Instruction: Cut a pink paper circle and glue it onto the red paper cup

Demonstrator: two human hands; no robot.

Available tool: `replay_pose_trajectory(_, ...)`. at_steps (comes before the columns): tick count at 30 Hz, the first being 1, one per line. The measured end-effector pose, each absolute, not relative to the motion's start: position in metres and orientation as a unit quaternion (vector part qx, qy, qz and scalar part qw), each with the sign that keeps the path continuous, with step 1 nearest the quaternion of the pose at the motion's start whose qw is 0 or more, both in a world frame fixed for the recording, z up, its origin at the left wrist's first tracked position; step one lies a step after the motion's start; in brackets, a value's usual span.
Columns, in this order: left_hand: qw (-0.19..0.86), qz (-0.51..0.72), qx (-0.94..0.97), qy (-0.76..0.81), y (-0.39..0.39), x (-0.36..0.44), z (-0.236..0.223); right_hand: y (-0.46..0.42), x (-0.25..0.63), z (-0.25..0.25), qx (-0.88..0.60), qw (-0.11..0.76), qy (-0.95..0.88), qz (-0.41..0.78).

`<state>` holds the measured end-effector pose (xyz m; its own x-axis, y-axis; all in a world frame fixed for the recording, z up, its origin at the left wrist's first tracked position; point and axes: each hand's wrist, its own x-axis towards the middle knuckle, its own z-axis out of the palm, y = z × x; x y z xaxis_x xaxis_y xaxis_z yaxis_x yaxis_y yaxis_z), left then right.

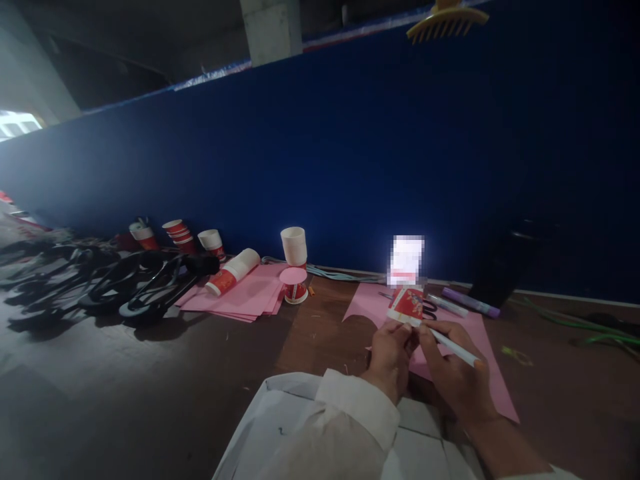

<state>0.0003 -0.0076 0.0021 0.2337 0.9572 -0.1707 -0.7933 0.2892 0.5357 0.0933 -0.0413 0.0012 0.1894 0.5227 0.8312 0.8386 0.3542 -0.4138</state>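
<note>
I have two hands in front of me, both closed. My left hand grips the near end of one red-and-white cup, and my right hand pinches one white pen between thumb and fingers, its front end right by the cup's near edge. Both sit over one pink sheet on the worktop. Beyond the cup is one bright blurred screen; just right lie one pair of scissors, one clear pen and one purple marker. To the left, one upturned cup bears one pink disc, near a white-topped cup stack. Further left, one cup stack lies on several pink sheets. Three more cup groups stand behind: a white-lined cup, a nested stack of several, and a cup holding dark items I can't make out. The black looped objects at far left overlap too much for me to count.
</note>
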Motion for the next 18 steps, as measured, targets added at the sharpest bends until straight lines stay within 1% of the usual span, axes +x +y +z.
replay_pose_trajectory(9, 0.780, 0.568, 0.153, 0.214, -0.0091, -0.0001, 0.0028, -0.0415, 0.0944, 0.0024, -0.562, 0.534, -0.620, -0.121)
replay_pose_trajectory(18, 0.779, 0.559, 0.156, 0.238, -0.0109, -0.0018, 0.0055, -0.0408, 0.0932, 0.0017, -0.565, 0.531, -0.619, -0.125)
